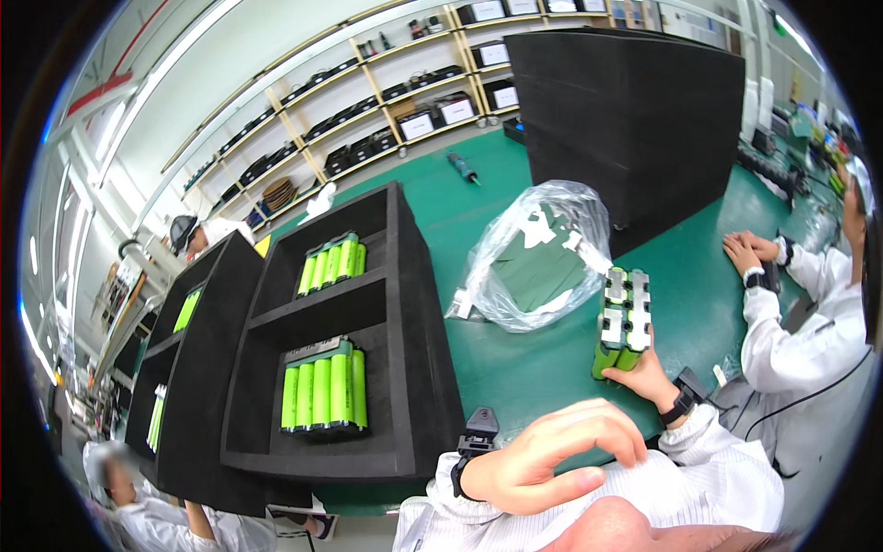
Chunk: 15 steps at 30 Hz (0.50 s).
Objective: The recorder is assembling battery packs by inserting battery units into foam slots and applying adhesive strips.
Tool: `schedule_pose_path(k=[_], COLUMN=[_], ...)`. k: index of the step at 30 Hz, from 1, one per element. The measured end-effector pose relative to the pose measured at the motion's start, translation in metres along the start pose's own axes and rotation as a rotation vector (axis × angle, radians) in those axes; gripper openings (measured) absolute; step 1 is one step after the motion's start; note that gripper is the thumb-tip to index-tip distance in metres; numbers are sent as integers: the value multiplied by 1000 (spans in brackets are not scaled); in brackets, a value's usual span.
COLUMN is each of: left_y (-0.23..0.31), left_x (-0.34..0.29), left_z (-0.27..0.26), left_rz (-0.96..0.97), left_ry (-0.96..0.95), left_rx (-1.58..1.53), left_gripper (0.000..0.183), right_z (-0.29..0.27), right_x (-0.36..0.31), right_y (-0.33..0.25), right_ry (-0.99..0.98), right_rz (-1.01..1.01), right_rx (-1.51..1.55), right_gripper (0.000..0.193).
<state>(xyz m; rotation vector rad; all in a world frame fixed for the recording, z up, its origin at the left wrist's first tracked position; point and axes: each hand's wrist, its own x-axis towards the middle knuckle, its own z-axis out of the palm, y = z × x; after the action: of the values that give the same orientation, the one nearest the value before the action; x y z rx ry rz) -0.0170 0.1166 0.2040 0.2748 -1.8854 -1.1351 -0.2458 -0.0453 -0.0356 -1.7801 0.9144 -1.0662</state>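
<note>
My right hand (644,373) grips the lower end of a battery pack (625,317) made of green cylindrical cells. Metal strips and white patches cover the face of the pack, which stands tilted above the green table. Near my chest, my left hand (552,453) holds nothing; its fingers curve loosely and the thumb is apart. Just beyond the pack, to its left, lies a clear plastic bag (538,267) with dark green sheets and white scraps inside.
At left stands a black divided foam box (418,368) with a green battery pack (324,391) in its near compartment and another pack (331,262) in the far one. A large black foam panel (635,129) rises behind the bag. Co-workers' hands (750,253) rest at right.
</note>
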Motion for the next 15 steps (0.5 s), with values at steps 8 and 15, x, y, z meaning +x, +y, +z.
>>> schedule_pose_path(k=[8,15], left_y=[-11,-28], left_x=[14,13], left_z=[19,25], left_rz=[-178,-190], left_ry=[-24,-127], left_rx=[675,845], left_gripper=[29,35], right_z=[3,6], right_x=[5,5], right_y=[-15,-26], right_ry=[45,82], right_rz=[-61,-117], right_rx=[-48,-218], right_gripper=[127,123])
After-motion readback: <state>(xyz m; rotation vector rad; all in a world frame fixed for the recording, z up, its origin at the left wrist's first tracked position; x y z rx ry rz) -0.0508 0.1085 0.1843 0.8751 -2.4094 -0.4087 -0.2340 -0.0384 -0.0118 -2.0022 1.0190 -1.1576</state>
